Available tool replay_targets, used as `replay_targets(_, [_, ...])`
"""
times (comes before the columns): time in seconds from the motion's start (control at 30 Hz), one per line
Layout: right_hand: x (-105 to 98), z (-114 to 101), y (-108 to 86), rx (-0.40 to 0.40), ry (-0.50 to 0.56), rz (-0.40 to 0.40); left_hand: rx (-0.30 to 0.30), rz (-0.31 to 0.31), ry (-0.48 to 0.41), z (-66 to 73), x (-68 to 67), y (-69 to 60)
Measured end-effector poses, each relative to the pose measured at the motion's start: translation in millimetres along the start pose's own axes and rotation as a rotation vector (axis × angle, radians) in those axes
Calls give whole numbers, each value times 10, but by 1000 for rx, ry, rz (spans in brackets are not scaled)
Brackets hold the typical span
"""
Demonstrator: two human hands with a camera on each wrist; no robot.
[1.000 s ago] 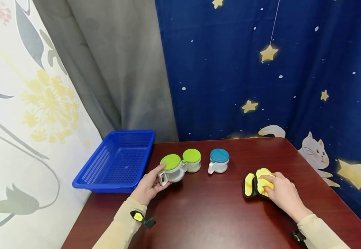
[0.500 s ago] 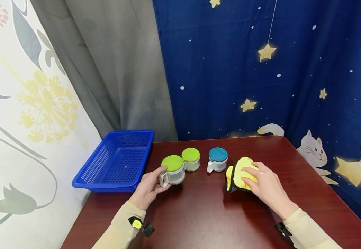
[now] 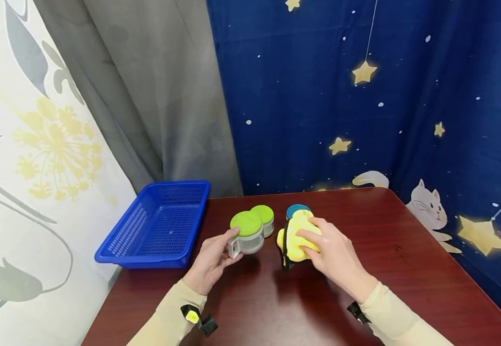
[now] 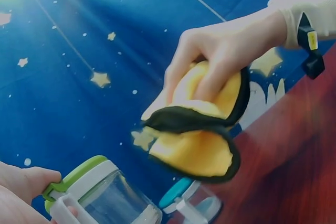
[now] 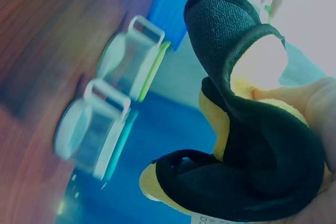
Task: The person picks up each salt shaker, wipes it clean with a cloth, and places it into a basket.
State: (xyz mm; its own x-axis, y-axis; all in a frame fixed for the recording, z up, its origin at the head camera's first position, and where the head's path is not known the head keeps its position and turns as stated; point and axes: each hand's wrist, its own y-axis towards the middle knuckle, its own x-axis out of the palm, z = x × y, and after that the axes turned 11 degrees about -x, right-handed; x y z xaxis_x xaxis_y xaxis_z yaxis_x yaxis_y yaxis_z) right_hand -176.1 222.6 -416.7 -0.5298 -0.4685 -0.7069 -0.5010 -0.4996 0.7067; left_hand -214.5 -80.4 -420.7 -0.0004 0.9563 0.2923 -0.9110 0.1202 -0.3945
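My left hand point(image 3: 210, 263) grips a clear jar with a green lid point(image 3: 248, 224) by its white handle, thumb at the lid's edge. The jar is upright in the head view and looks raised off the table. My right hand point(image 3: 336, 253) pinches a folded yellow cleaning cloth point(image 3: 299, 236) with black edging, held up just right of that jar with a gap between. A second green-lidded jar point(image 3: 266, 218) stands behind the held one. The cloth hides most of a blue-lidded jar point(image 3: 296, 209) in the head view; the right wrist view shows this jar point(image 5: 89, 135) standing on the table.
A blue perforated basket point(image 3: 189, 240) stands at the table's left. The dark red table point(image 3: 272, 307) runs back to a grey curtain point(image 3: 181, 96) and a blue star curtain point(image 3: 293, 110). A white floral curtain point(image 3: 51, 216) hangs on the left.
My right hand has lifted the cloth and carried it left, in front of the blue-lidded jar. My left hand has moved slightly right with its jar.
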Motion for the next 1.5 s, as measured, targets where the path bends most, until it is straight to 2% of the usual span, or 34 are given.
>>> replay_targets(0.27, [196,-390,226,-86,45,43,5,8,14,-60,96,-41])
replay_targets(0.5, [324,-609,333,-129,18,89,15,16,19,-78,201,-42])
replay_targets(0.67, [352,-635,347,-120,-15,82,19,30,26,-70,230,-55])
replay_targets(0.83, [411,-623,296,-108,-24,53,3,14,19,-68,210,-60])
replay_targets(1.0, [525,-597,180,-84,-53,-25,6,6,35,-61,179,-58])
replay_targets(1.17, [600,-573,116,-58,-68,-92,8,-29,55,-47,165,-59])
replay_targets(1.5, [609,-608,95,-53,-6,-96,-9,-39,76,-86,116,-91])
